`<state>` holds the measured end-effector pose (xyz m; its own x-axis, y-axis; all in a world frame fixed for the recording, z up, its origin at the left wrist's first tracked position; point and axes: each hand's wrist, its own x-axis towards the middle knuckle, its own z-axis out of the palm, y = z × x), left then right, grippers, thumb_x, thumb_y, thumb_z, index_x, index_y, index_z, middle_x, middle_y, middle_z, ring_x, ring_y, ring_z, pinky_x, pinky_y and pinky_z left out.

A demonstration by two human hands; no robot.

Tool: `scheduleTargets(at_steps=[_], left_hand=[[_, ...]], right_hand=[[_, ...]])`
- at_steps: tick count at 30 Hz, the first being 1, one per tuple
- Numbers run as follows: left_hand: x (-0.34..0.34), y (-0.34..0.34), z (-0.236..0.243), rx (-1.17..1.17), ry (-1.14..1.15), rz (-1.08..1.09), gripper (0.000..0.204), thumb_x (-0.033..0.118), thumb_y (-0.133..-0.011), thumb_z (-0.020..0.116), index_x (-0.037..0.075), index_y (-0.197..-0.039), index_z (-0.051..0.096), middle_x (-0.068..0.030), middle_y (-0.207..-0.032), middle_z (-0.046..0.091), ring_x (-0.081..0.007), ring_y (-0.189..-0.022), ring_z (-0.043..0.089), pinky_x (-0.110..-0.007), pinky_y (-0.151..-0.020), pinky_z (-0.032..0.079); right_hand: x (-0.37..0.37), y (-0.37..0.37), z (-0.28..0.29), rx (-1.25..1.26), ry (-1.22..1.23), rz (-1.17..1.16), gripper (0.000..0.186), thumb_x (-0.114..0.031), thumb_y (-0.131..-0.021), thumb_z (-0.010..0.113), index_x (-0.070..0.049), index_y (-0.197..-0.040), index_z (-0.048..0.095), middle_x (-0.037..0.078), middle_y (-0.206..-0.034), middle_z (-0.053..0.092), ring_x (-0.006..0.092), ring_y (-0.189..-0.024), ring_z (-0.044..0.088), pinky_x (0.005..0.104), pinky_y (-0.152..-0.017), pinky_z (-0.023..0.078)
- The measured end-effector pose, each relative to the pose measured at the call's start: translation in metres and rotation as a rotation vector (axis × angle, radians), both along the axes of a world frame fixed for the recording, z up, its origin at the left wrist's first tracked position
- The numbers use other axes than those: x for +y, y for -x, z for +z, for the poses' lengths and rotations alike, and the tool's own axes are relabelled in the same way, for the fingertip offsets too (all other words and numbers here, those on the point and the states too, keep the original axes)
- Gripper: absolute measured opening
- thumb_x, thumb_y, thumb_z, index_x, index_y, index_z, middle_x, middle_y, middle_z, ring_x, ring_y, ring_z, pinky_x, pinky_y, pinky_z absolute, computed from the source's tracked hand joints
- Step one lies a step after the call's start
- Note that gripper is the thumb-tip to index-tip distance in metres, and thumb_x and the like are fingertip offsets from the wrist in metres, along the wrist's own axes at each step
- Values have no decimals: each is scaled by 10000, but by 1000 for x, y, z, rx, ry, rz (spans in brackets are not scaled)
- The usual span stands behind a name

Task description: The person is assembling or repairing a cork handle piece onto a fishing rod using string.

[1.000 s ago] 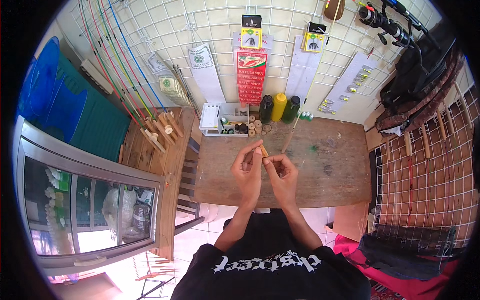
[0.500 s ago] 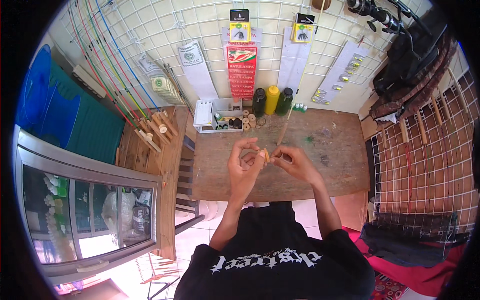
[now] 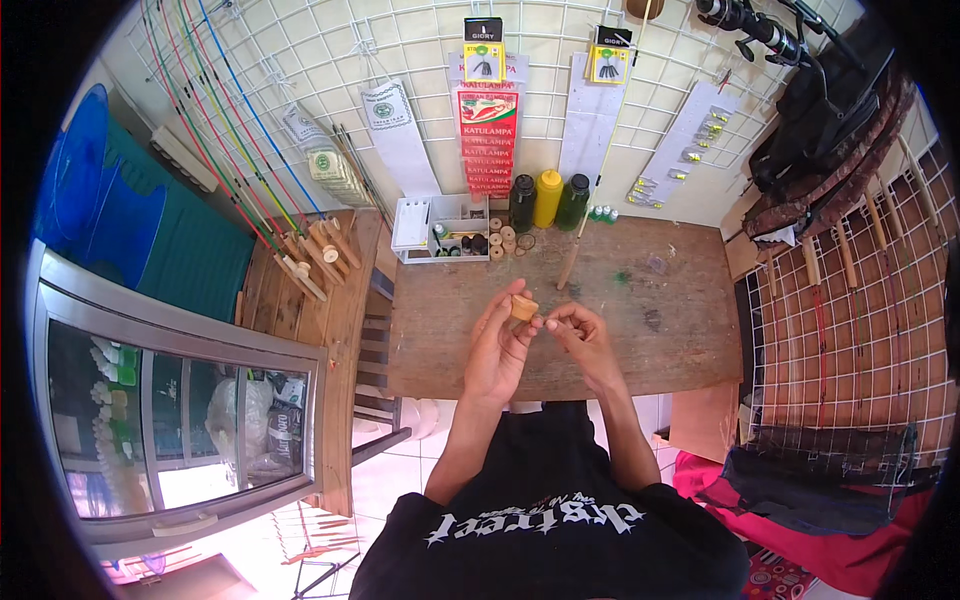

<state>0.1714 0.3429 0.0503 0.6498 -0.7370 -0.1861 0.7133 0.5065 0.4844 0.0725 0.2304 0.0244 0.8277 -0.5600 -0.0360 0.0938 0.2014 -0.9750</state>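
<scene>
My left hand (image 3: 499,344) is closed around a small yellowish wooden spool-like piece (image 3: 523,307), held up above the near half of the wooden table (image 3: 440,350). One of its ends tilts up between thumb and fingers. Beside it, my right hand (image 3: 584,343) is pinched, its fingertips close to the left fingers at the piece's right side. Whatever those fingertips grip is too small to make out. Beyond the hands, a thin rod (image 3: 571,262) with a wooden handle stands on the table, leaning up toward the wall.
At the table's back are a white organizer (image 3: 412,257), several wooden rings (image 3: 496,240), a yellow bottle (image 3: 547,199) between two dark bottles, and small green bottles (image 3: 604,214). Fishing rods (image 3: 262,170) lean at left near a glass-fronted cabinet (image 3: 190,420). Packets hang on the white wall grid (image 3: 420,60).
My left hand has turned, so the wooden piece shows a broader face, and its fingers have closed more. My right hand has shifted slightly down and stays pinched beside it.
</scene>
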Motion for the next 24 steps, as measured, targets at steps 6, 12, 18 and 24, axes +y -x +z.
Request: scheduleTargets(at_steps=[6, 12, 18, 24], left_hand=[[-3, 9, -22, 98, 90, -76, 270, 143, -937, 509, -21, -1151, 495, -145, -1146, 545, -243, -979, 603, -279, -842, 518], [-7, 13, -25, 41, 102, -170, 220, 100, -931, 509, 0, -1125, 481, -166, -1172, 525, -353, -1150, 516, -340, -969, 470], [-5, 11, -26, -157, 68, -159, 386, 37, -894, 551, -2, -1258, 428, -140, -1146, 531, -344, -1139, 527, -347, -978, 457], [-6, 9, -22, -592, -328, -125, 409, -27, -795, 668, -28, -1180, 533, -65, -1116, 500, -159, -981, 589, -246, -854, 499]], right_hand=[[-7, 10, 5, 18, 116, -171, 77, -109, -860, 641, -43, -892, 618, -97, -603, 457, -21, -513, 329, 181, -454, 203], [-13, 19, 27, 23, 227, -179, 66, -85, -876, 622, -30, -912, 622, -120, -527, 394, -42, -467, 298, 178, -422, 160], [0, 17, 38, -4, 181, -368, 80, -86, -870, 631, -16, -905, 618, -127, -505, 364, -45, -448, 289, 188, -415, 141], [15, 13, 33, 0, 136, -476, 82, -77, -845, 661, -9, -885, 640, -138, -512, 338, -43, -451, 253, 193, -422, 126]])
